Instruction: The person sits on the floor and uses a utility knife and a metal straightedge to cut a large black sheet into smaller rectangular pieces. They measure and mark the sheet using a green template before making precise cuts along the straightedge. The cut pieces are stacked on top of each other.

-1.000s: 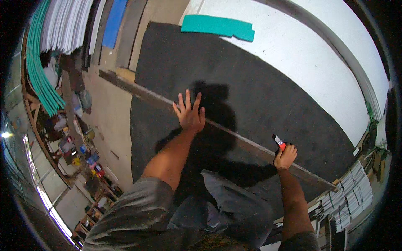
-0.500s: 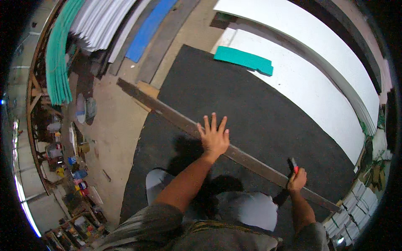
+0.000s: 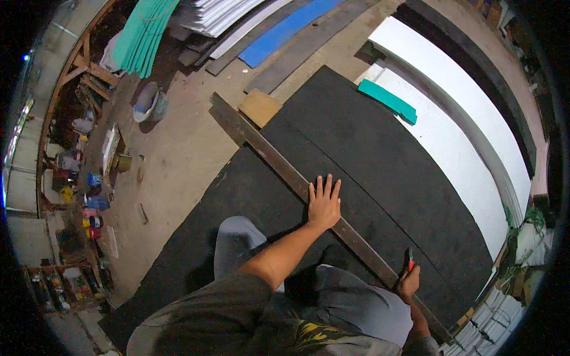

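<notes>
While the left hand [image 3: 324, 212] lies open, fingers spread, across a long bar [image 3: 366, 251], the right hand [image 3: 408, 282] is curled around a red knife [image 3: 411, 265] (tip pointing away). The bar crosses a black sheet [image 3: 409, 154], beside a thin line [image 3: 357, 184].

Green strip [image 3: 387, 101] on white sheet [image 3: 460, 163], blue strip [image 3: 286, 31], bucket [image 3: 157, 108] on floor [image 3: 172, 163]

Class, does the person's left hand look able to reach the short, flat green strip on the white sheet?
Probably yes, perhaps leaning: the left hand rests on the long, straight grey-brown bar, with only flat black sheet before the green strip.
</notes>
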A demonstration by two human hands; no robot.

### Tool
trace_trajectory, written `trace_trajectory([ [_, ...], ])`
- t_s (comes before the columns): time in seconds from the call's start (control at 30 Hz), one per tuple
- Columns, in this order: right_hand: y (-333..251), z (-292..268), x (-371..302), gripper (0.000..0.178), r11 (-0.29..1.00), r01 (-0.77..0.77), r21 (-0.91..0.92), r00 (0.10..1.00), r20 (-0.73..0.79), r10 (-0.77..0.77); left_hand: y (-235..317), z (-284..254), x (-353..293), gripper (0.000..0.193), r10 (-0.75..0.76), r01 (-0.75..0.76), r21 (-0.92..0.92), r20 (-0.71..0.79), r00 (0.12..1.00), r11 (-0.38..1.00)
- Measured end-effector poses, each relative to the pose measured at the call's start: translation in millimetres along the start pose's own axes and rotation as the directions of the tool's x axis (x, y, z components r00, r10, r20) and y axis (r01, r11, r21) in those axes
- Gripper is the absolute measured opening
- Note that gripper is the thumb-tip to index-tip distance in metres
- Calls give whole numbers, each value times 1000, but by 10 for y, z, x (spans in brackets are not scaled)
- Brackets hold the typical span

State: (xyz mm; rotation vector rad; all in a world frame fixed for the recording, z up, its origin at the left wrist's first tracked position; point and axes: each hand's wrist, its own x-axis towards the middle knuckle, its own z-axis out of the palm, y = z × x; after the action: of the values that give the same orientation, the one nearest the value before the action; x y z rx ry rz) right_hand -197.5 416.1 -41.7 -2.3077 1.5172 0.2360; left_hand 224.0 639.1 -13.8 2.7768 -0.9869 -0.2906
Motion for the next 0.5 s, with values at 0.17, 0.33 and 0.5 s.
trace_trajectory([
  [0.17,-1011,-531,567,32,922,368,119,923,72,-377,-190,116,23,67,-24,8,-188,-82,996,982],
  [0.33,-2687,-873,1413,34,624,714,316,625,112,-772,-701,-150,636,65,-247,189,-352,-128,960,917],
  [0.5,-4421,-497,1651,35,574,720,390,536,212,-817,-1655,-149,1226,72,-371,295,-314,-216,903,902],
])
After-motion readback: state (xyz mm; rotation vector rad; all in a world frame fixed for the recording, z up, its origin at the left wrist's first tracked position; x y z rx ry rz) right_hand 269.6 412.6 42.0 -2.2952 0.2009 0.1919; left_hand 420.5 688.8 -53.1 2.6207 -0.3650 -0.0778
